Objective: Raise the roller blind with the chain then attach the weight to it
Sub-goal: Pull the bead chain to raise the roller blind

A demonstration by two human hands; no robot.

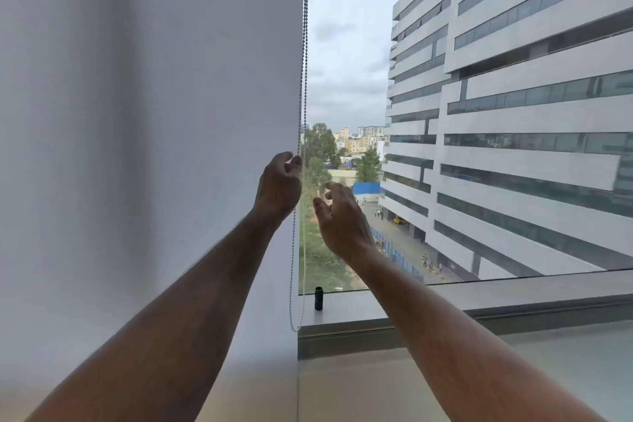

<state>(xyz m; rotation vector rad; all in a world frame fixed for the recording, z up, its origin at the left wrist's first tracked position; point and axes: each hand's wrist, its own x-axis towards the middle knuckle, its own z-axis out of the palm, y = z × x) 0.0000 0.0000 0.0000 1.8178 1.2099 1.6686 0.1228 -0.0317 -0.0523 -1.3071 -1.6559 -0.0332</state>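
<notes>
Here your left hand [279, 181] pinched the chain [304, 62] beside the lowered blind [154, 113], your right hand [337, 216] hung open and empty, and a loose pinch could have let the beads slip, with the weight [318, 298] waiting on the sill [479, 295].

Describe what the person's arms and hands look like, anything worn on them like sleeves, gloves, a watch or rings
Both arms are bare from the bottom edge of the picture up to the hands: no sleeves show. The left hand and the right hand wear no gloves. No watch, bracelet or band shows at either wrist, and no ring can be seen on the fingers that show. Fine hair shows along the forearms.
</notes>
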